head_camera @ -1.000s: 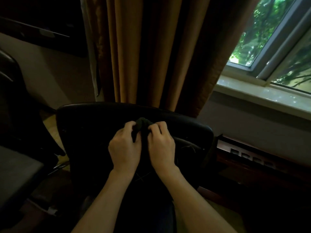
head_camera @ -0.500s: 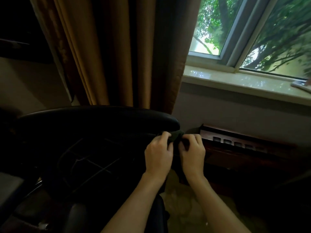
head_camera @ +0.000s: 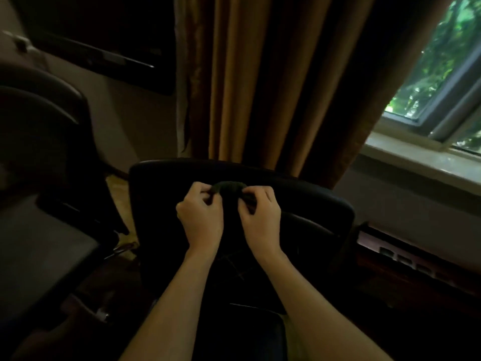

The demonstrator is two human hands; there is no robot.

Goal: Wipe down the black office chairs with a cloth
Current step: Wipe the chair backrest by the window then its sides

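A: Nearest the camera, what do the two bare forearms lead to?

B: To the left hand (head_camera: 201, 220) and right hand (head_camera: 260, 220), side by side with a narrow gap between them. Each has its fingers curled and pinches one end of a dark cloth (head_camera: 229, 187), which is bunched into a low hump between the fingertips.

A: And where does the cloth lie?

B: Just below the top edge of the backrest of the black office chair (head_camera: 312, 207), over its middle; both hands are held in front of that backrest. In the dim light I cannot tell whether the cloth presses on the upholstery or is held just off it.

A: To the left?

B: A second dark chair (head_camera: 44, 142), its greyish seat nearer the camera, standing beside the first with a strip of floor between them.

A: Behind the chairs?

B: A brown pleated curtain (head_camera: 260, 82) hangs straight down behind the backrest. Right of it run a pale window sill (head_camera: 416, 162) and a grey window frame (head_camera: 453, 110) with green foliage beyond the glass. Below the sill is a dark wooden unit (head_camera: 406, 259). At far left a dark panel (head_camera: 104, 43) is fixed to the wall.

A: Any brand, label or lettering?

B: None can be read; the picture is dark and soft.
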